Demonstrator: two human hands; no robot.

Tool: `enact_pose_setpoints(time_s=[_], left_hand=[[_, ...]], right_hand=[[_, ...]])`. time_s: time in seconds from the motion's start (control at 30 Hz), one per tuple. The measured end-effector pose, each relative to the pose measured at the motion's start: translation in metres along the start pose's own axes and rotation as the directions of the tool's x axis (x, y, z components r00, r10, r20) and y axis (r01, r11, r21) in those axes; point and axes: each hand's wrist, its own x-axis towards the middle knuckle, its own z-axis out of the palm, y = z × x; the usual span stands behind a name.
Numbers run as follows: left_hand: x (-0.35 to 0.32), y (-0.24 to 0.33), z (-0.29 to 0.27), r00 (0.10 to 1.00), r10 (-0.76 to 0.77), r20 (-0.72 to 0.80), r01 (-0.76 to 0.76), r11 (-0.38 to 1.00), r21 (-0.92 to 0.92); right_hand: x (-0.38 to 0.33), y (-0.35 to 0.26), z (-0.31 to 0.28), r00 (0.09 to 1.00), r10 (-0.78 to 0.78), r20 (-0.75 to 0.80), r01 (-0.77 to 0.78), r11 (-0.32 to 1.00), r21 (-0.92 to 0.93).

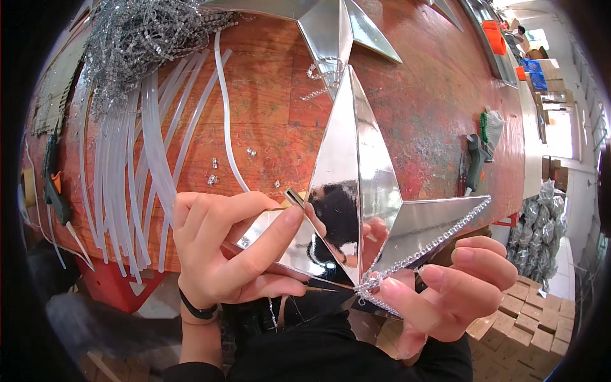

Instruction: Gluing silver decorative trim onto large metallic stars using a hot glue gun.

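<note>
I hold a mirrored silver star [356,172] upright over the near edge of a red-brown wooden table [420,108]. My left hand [223,248] grips its left point, with the forefinger stretched along the mirrored face. My right hand [449,286] pinches the lower edge of the right point, where a strip of small clear rhinestones [426,251] runs along the rim. The strip's loose end [375,296] hangs below my right fingers. A black band circles my left wrist.
Several translucent glue sticks [140,159] lie fanned on the table's left, below a heap of rhinestone chain [140,38]. A second silver star [331,22] lies at the far edge. Glue guns rest at left [54,184] and right [476,162]. Loose beads [213,180] scatter mid-table.
</note>
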Motion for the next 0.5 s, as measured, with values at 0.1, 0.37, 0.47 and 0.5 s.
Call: enact_pose_setpoints(time_s=[0.1, 0.37, 0.47, 0.5], left_hand=[[0.001, -0.001, 0.001, 1.0, 0.01, -0.014, -0.01, 1.0, -0.006], [0.0, 0.0, 0.001, 1.0, 0.006, -0.022, -0.006, 1.0, -0.001], [-0.001, 0.0, 0.003, 1.0, 0.002, -0.026, -0.002, 1.0, 0.0], [0.0, 0.0, 0.004, 0.999, 0.007, -0.032, -0.007, 1.0, -0.004]], right_hand=[[0.002, 0.001, -0.004, 0.999, 0.028, 0.026, -0.029, 0.999, 0.042], [0.001, -0.001, -0.004, 0.993, 0.066, 0.097, -0.072, 0.995, 0.064], [-0.002, -0.002, -0.007, 0.993, 0.045, 0.113, -0.048, 0.998, 0.029], [-0.003, -0.003, -0.008, 0.992, 0.046, 0.114, -0.05, 0.998, 0.027]])
